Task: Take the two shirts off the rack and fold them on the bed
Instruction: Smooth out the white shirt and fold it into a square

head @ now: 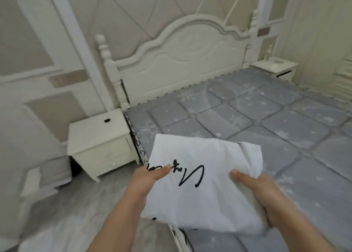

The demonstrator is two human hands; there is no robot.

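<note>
one shirt (205, 190) is showing, white, folded into a rough rectangle, with black script lettering on the upper face. count of shirts in view: one; a second is not visible here. the shirt is being held up over the near left edge of the bed (266, 118), partly above the mattress and partly above the floor (76, 213); whether its underside is touching the mattress cannot be told.

two hands are gripping it. the left hand (150, 181) is holding the left edge, thumb lying on top near the lettering, the remaining fingers going under the cloth and out of sight. the right hand (264, 192) is holding the right edge, thumb pressing on the upper face, fingers curling beneath. both forearms are bare.

the bed is wearing a grey quilted cover with pale snowflake marks. one cream headboard (181, 61) with carved arches is standing at the far end, with turned posts at its corners.

bedside cabinets: two. the near cabinet (99, 137) is sitting just beside the bed's left side, with one small dark item (107, 120) lying on its top, too small to identify. the far cabinet (274, 68) is standing at the opposite side, carrying a small pale figure, blurred.

the wall behind is panelled in beige and white.
</note>
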